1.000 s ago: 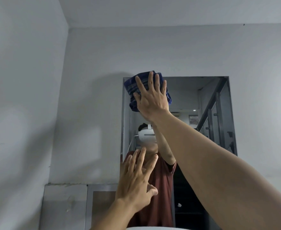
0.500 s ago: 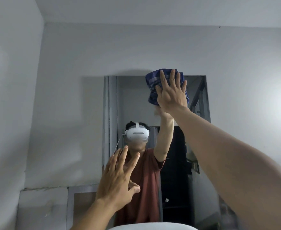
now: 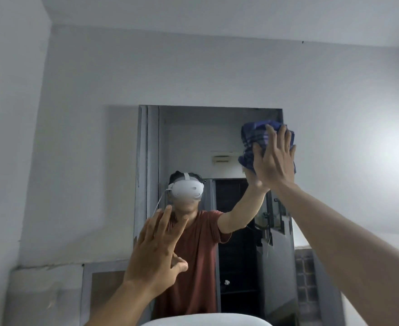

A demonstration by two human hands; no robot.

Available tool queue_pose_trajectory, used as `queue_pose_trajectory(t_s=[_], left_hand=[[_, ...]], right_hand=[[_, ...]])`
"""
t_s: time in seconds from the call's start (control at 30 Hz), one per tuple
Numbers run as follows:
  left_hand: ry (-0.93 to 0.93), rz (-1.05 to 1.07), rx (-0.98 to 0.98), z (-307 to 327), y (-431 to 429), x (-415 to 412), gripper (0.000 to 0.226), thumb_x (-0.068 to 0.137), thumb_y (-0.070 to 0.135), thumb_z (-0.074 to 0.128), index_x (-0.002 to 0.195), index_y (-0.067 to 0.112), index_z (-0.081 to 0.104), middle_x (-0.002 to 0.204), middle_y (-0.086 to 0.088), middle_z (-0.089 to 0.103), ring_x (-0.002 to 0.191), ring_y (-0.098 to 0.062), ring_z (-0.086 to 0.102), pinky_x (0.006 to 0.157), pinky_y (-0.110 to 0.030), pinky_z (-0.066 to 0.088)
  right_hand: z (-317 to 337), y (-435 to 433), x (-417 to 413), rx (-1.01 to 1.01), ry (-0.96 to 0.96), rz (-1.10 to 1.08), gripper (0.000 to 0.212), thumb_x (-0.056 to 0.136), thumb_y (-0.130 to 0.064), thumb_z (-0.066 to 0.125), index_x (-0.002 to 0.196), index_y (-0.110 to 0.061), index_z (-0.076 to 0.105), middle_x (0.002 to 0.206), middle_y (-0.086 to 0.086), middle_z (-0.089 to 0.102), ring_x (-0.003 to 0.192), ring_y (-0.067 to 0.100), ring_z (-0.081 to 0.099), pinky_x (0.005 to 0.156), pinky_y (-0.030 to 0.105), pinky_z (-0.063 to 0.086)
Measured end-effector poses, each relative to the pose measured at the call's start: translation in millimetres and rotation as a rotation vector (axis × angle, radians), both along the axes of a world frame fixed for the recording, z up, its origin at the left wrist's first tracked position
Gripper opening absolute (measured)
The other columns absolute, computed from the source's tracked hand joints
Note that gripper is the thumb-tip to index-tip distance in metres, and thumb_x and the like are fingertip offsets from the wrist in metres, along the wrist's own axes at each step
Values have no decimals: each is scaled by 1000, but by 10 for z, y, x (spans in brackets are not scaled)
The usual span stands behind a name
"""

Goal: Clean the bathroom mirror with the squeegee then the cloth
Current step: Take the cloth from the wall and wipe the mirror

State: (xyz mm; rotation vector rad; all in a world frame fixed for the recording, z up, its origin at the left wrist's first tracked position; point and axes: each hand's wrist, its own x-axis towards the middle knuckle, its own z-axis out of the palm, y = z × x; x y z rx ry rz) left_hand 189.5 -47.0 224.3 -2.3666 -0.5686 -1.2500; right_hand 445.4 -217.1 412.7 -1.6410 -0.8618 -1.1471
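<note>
The mirror (image 3: 193, 137) hangs on the grey wall straight ahead. A bunched blue checked cloth (image 3: 252, 140) is pressed flat against the glass at the mirror's upper right corner by my right hand (image 3: 272, 158), palm on the cloth, fingers spread upward. My left hand (image 3: 156, 250) is raised lower down, at the mirror's lower left, with fingers apart and nothing in it; I cannot tell whether it touches the glass. No squeegee is in view.
The rim of a white basin (image 3: 205, 320) shows at the bottom edge under the mirror. A framed panel (image 3: 104, 285) sits on the wall at lower left. The side wall closes in on the left.
My right hand has slid the cloth along the top of the mirror from the upper left to the upper right corner. My left hand has stayed low at the left.
</note>
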Motion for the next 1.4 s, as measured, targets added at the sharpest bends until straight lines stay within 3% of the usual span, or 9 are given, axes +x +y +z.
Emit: queue_pose_trajectory(t_s=[0.1, 0.3, 0.43, 0.5, 0.7, 0.93, 1.2, 1.4], left_hand=[[-2, 25, 19, -3, 4, -5, 123, 62, 66, 79, 159, 35, 8, 167, -11, 7, 152, -35, 8, 119, -51, 21], [-14, 5, 31, -15, -9, -36, 115, 71, 62, 75, 159, 31, 9, 167, -12, 6, 153, -34, 6, 120, -52, 21], [-86, -7, 76, -117, -13, -131, 88, 80, 49, 72, 154, 19, 34, 160, -15, 28, 148, -32, 26, 116, -48, 34], [-81, 7, 66, -182, 14, -152, 84, 81, 46, 72, 152, 18, 37, 158, -14, 33, 146, -32, 29, 114, -47, 38], [-53, 8, 40, -215, 83, -142, 85, 85, 50, 66, 156, 23, 28, 162, -11, 26, 149, -31, 25, 116, -44, 34], [-48, 19, 40, -255, 142, -222, 76, 93, 51, 50, 157, 21, 23, 164, -10, 21, 150, -29, 22, 117, -45, 35], [-21, 12, 60, -259, 197, -252, 73, 94, 49, 48, 157, 22, 24, 165, -8, 21, 152, -28, 19, 117, -46, 35], [-22, 2, 21, -263, 182, -261, 77, 93, 51, 52, 157, 27, 18, 166, -5, 18, 152, -27, 20, 112, -47, 42]], right_hand=[[-309, 29, -9, 27, 79, -22, 62, 103, -41, 38, 159, -27, 16, 168, 17, 5, 156, 34, 2, 124, 57, 5], [-428, 187, -157, -14, 98, -125, 64, 103, -46, 28, 161, -28, 8, 169, 17, 1, 155, 35, -4, 124, 59, -1], [-409, 352, -401, -29, 36, -108, 64, 103, -46, 29, 161, -27, 8, 168, 19, 3, 155, 38, -2, 122, 62, -2], [-385, 460, -570, -45, -6, -80, 62, 103, -45, 30, 160, -29, 11, 167, 22, 4, 155, 40, -2, 121, 64, -2], [-154, 851, -1071, -118, -161, -51, 59, 104, -44, 31, 159, -32, 15, 167, 23, 0, 151, 51, 0, 118, 71, 2], [6, 1203, -1526, -243, -338, -11, 59, 104, -54, 21, 160, -38, 9, 169, 16, 3, 153, 47, -4, 118, 70, -1], [-117, 1275, -1664, -470, -696, -21, 54, 104, -45, 30, 157, -39, 25, 169, 11, 13, 154, 44, 4, 118, 71, 4], [-356, 1164, -1499, -650, -894, -56, 62, 99, -47, 44, 157, -40, 24, 169, 8, 15, 155, 41, 4, 118, 70, 8]])
